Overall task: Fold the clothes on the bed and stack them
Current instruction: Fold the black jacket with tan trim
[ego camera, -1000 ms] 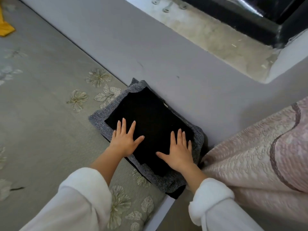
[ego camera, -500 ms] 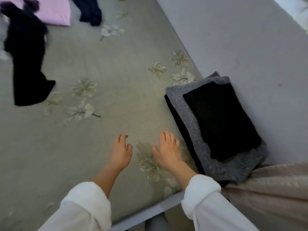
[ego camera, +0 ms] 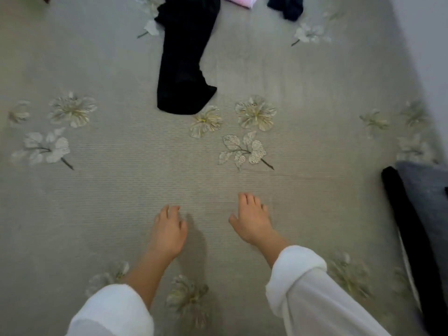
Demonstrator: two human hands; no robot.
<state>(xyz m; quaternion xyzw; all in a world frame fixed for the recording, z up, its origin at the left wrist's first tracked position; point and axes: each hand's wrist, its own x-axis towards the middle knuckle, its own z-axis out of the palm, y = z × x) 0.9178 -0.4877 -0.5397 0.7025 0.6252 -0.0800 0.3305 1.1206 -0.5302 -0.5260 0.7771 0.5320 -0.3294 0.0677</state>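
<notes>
From where I sit, the risk lies in the reach. The long black garment (ego camera: 184, 57) lies unfolded at twelve o'clock, well apart from both hands, with a scrap of pink cloth (ego camera: 238, 0) and a dark navy piece (ego camera: 287, 6) beyond it at one o'clock, both cut off by the top edge of the view. If I grab the black one by its near hem and drag, I judge it will bunch and twist on the ribbed grey-green bedspread with embroidered flowers (ego camera: 121, 190), and I would then have to spread it flat before any fold. A careless pull could also catch the pieces beyond it.

The second hazard is at three o'clock: the folded stack (ego camera: 426, 190), a grey knit over a black layer, sits at the right edge of the view. A swinging elbow, or one of the loose white sleeves (ego camera: 298, 275), could nudge it askew. I cannot see how squarely it sits, since most of it is out of frame.

The left hand (ego camera: 167, 232) is at six o'clock, its fingers (ego camera: 173, 209) loosely curled and close together, holding nothing; the shadow beside it suggests it hovers above the cover. The right hand (ego camera: 251, 220) is just beside it at five o'clock, its fingers (ego camera: 247, 198) gently bent and together, also empty. Whether its fingertips touch the bedspread I cannot tell.
</notes>
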